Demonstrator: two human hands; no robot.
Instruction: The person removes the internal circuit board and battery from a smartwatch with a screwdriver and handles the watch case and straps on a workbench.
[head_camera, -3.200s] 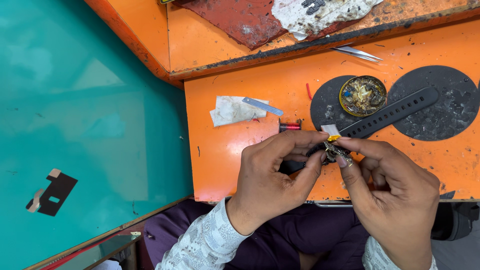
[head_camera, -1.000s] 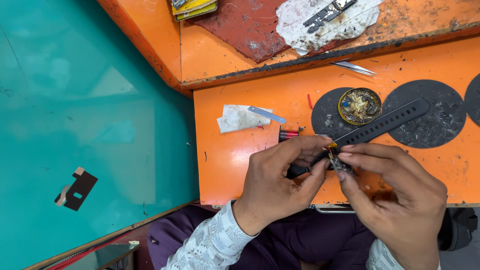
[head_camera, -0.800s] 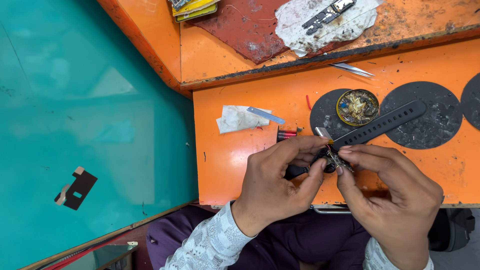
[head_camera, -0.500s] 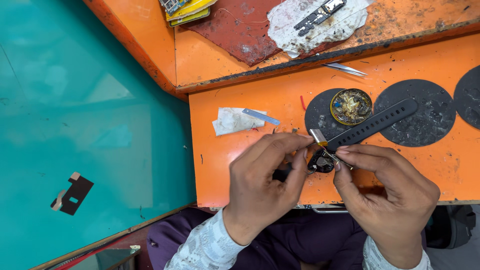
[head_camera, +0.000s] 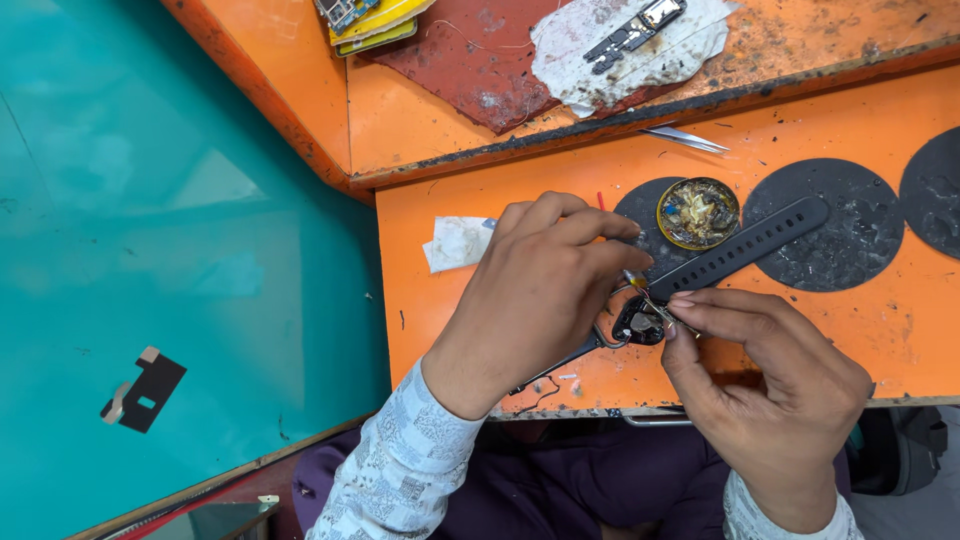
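A black wristwatch (head_camera: 640, 322) with an opened case lies on the orange workbench (head_camera: 430, 330); its perforated black strap (head_camera: 740, 250) runs up to the right. My left hand (head_camera: 535, 290) arches over the case, fingertips pinching a thin tool with a yellow grip (head_camera: 634, 279) at the case. My right hand (head_camera: 770, 375) comes from the lower right and pinches a fine metal tool (head_camera: 668, 316) whose tip meets the watch case. Both sleeves are pale and patterned.
A round tin of yellowish paste (head_camera: 698, 212) sits on a black disc pad (head_camera: 845, 235). Tweezers (head_camera: 685, 138) lie by the raised shelf edge. A folded white paper (head_camera: 457, 242) lies left of my hands. A circuit board on a white cloth (head_camera: 635, 35) rests above. Teal floor (head_camera: 150, 200) lies left.
My left hand has shifted right and now covers more of the watch. The view has tilted slightly; the watch stays in place on the bench.
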